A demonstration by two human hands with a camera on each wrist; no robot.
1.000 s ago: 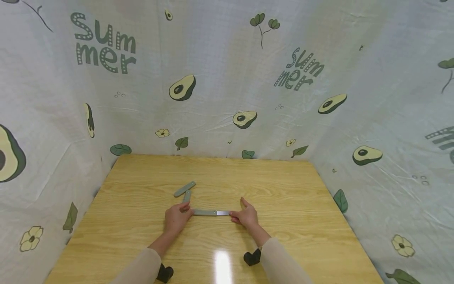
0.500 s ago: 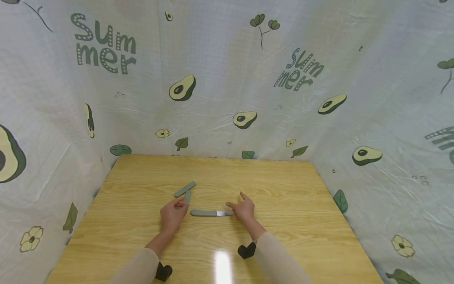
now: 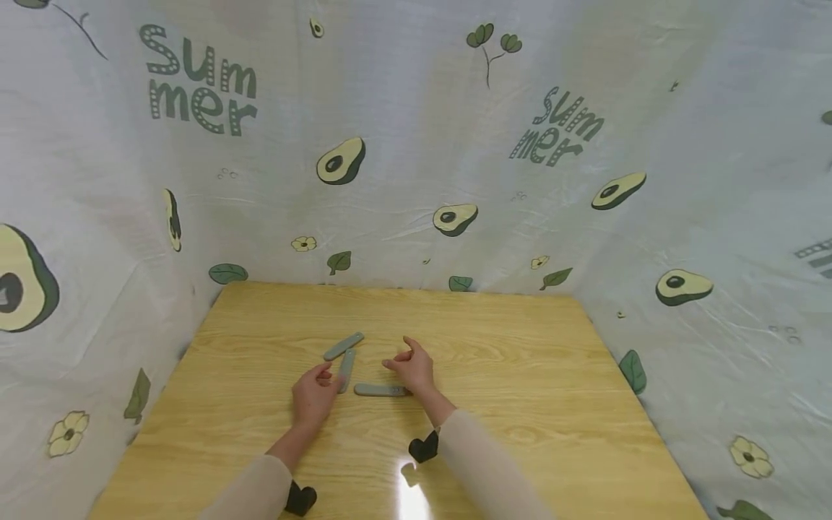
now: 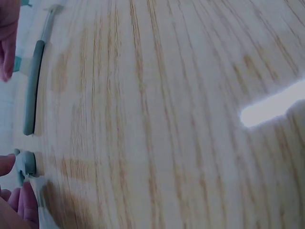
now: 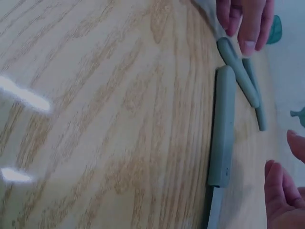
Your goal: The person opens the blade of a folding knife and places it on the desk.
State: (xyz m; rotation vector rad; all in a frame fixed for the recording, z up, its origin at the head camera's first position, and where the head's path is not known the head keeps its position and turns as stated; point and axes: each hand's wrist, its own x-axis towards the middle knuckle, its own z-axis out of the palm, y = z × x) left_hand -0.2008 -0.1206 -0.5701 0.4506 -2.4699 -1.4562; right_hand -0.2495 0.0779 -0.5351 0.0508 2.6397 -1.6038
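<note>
A knife point(image 3: 377, 390) lies on the table with its grey-green handle to the left. Its blade point(image 5: 215, 205) shows in the right wrist view but is hidden behind my right hand in the head view. A second grey-green handle point(image 3: 347, 368) lies upright in the head view, beside my left hand point(image 3: 315, 396). Whether the left fingertips touch its near end is hard to tell. Beyond it, a third slim grey-green piece point(image 3: 343, 346) lies slantwise. My right hand point(image 3: 414, 368) hovers above the knife's blade end, thumb and index finger apart with nothing between them.
The wooden table point(image 3: 494, 347) reaches back to a hanging cloth point(image 3: 403, 180) printed with avocados and leaves, which also encloses the sides. Black heart-shaped pieces point(image 3: 424, 446) sit at both wrists. A bright reflection glares on the near tabletop.
My left hand has come off the knife handle and shifted left to the second handle. My right hand has left the blade tip and moved left and away. The view has turned slightly.
</note>
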